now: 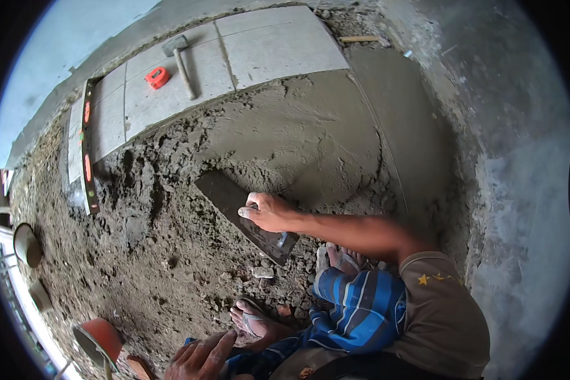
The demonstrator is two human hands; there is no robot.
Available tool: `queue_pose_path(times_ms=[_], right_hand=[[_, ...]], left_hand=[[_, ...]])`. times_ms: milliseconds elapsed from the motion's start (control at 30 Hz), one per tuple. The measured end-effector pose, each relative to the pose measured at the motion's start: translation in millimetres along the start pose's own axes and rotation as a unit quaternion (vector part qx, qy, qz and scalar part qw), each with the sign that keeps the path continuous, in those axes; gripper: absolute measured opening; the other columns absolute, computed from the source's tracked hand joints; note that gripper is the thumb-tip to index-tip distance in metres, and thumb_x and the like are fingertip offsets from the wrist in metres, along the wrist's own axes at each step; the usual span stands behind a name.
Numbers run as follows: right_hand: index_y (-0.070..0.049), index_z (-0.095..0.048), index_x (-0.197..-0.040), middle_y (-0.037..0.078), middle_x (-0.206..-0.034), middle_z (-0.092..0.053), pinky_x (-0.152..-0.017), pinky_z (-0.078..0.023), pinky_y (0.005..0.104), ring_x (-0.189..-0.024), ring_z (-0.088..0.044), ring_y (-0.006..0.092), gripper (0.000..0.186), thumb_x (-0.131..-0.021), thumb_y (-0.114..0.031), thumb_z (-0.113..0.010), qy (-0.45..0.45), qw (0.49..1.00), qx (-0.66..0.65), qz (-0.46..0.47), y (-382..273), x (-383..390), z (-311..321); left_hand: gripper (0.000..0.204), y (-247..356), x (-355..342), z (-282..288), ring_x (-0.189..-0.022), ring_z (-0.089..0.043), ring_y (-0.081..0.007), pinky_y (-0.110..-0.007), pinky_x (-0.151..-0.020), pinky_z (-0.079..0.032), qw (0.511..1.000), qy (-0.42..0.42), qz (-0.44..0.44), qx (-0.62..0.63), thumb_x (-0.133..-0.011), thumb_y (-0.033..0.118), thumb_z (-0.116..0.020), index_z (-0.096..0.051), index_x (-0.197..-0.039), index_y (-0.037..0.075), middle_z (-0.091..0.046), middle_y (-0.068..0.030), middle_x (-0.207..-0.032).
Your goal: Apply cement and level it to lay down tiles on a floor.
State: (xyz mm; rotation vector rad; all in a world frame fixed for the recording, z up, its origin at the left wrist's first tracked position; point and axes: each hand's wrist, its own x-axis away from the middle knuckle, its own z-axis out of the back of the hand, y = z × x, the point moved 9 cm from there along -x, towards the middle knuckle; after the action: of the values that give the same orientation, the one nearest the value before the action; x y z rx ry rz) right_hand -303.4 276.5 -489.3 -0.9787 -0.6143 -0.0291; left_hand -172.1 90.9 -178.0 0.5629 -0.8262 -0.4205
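Observation:
My right hand point(267, 212) is closed around the handle of a plastering trowel point(220, 190), a long rectangular plate smeared with grey mortar. The trowel lies slantwise over rough, crumbly ground, its far end close to the edge of the wet mortar bed point(297, 120). Smooth, damp mortar spreads beyond my right hand, up to the laid tiles point(278, 41). My left hand point(202, 358) rests at the lower edge of the picture by my knee, fingers stretched out and holding nothing. My sandalled feet point(259, 320) stand on the dirt just short of the trowel.
On the tiles lie a rubber mallet point(183, 73) and a red tape measure point(158, 77). A spirit level point(87, 152) spans the tiles' left end. A red bucket point(100, 341) and a pale bucket point(26, 244) stand at left. A concrete wall point(519, 190) rises at right.

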Motion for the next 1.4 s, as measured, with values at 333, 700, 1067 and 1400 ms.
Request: queue_pose_path(times_ms=[333,700,1067,1400], right_hand=[[-0.006,-0.056,-0.115,0.023,-0.081,-0.070,-0.071,-0.055,0.0563,-0.080,-0.070,0.0441,0.032,-0.098,-0.033,-0.058,0.209,0.923,0.305,-0.103,109,139,130],[-0.005,-0.063,-0.116,0.025,-0.091,-0.072,-0.079,-0.055,0.0569,-0.087,-0.070,0.0466,0.038,-0.094,-0.036,-0.063,0.327,0.911,0.211,-0.136,95,181,165],[-0.003,-0.059,-0.122,0.019,-0.092,-0.072,-0.076,-0.058,0.0532,-0.081,-0.072,0.0386,0.029,-0.101,-0.011,-0.042,0.254,0.942,0.203,-0.088,103,11,140],[-0.009,-0.064,-0.114,0.019,-0.102,-0.073,-0.087,-0.056,0.0512,-0.100,-0.070,0.0414,0.032,-0.087,-0.026,-0.066,0.359,0.867,0.203,-0.279,179,147,235]], left_hand=[[0.073,2,-34,-12,-0.116,-0.061,-0.0453,-0.051,-0.098,-0.050,0.995,-0.049,-0.071,-0.045,-0.083,0.027,-0.078,-0.049,-0.148,0.009,-0.062,-0.0225,-0.134],[0.076,47,-29,-6,-0.112,-0.063,-0.0414,-0.049,-0.094,-0.053,0.967,-0.038,-0.249,-0.037,-0.077,0.024,-0.081,-0.052,-0.145,0.006,-0.064,-0.0189,-0.131],[0.076,52,-50,-3,-0.116,-0.061,-0.0436,-0.049,-0.098,-0.050,0.968,-0.098,-0.230,-0.028,-0.080,0.023,-0.079,-0.049,-0.148,0.004,-0.061,-0.0231,-0.134],[0.076,40,-44,4,-0.116,-0.061,-0.0435,-0.049,-0.097,-0.050,0.973,-0.093,-0.203,-0.048,-0.081,0.025,-0.079,-0.049,-0.147,0.004,-0.061,-0.0231,-0.134]])
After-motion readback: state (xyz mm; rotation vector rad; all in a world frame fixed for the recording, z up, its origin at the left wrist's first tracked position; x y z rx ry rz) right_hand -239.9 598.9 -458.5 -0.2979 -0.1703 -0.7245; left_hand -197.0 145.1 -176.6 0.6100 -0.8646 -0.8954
